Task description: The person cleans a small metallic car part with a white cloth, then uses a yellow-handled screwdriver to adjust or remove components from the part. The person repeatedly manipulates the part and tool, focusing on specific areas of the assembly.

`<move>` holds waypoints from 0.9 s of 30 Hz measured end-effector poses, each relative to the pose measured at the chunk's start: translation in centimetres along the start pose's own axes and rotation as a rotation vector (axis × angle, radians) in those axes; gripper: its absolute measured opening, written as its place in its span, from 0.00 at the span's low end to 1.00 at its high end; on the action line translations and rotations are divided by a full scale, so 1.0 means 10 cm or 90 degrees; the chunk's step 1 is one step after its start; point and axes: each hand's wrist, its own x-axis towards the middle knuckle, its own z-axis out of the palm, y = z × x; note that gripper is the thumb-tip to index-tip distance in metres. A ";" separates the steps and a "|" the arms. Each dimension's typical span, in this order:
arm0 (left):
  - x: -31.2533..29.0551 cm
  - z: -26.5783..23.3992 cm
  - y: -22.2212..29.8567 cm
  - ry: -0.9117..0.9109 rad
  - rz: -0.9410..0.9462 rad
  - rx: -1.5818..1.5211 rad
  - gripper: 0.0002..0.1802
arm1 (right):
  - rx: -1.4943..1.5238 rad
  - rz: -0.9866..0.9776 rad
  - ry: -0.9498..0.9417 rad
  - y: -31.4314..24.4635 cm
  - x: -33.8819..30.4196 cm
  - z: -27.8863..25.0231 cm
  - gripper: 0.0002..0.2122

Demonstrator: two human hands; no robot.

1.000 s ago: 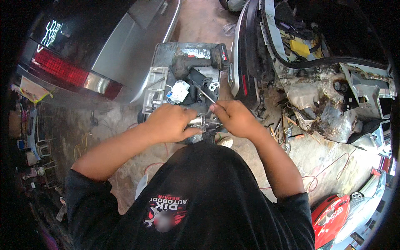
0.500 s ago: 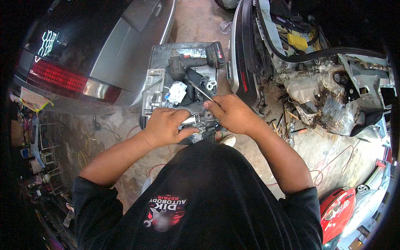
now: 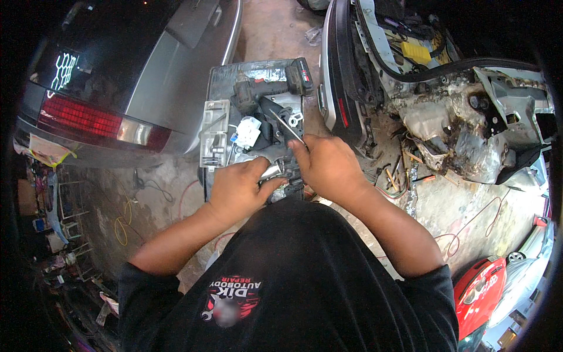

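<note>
Silver cylinder (image 3: 273, 171) is held between the thumb and fingers of the left hand (image 3: 237, 186), above the near end of the work surface (image 3: 221, 74). A thin rod (image 3: 287, 124) is gripped in the right hand (image 3: 329, 165), its exposed end directed forward and leftward. Both forearms (image 3: 397, 230) are angled inward, knuckles uppermost. A drill (image 3: 265, 88) and white part (image 3: 246, 132) are positioned beyond the hands.

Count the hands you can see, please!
2: the left hand, near the picture's middle, gripping a shiny metal cylinder, and the right hand beside it, holding a thin metal rod. The dark edges could hide others.
</note>
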 end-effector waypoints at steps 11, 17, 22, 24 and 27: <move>-0.07 0.10 -0.28 0.091 0.198 0.077 0.26 | 0.129 0.009 -0.117 0.18 0.12 0.09 0.25; -0.07 0.02 -0.38 0.119 0.235 0.043 0.28 | 0.182 -0.103 -0.133 0.21 0.19 0.08 0.24; 0.00 -0.11 -0.20 0.055 0.134 -0.061 0.25 | 0.125 -0.094 -0.066 0.14 0.17 0.00 0.22; 0.04 -0.18 -0.08 -0.001 0.062 -0.101 0.24 | 0.048 -0.094 -0.020 0.04 0.12 -0.07 0.21; 0.06 -0.20 -0.03 -0.057 -0.022 -0.113 0.24 | -0.059 -0.117 0.018 -0.09 0.06 -0.14 0.20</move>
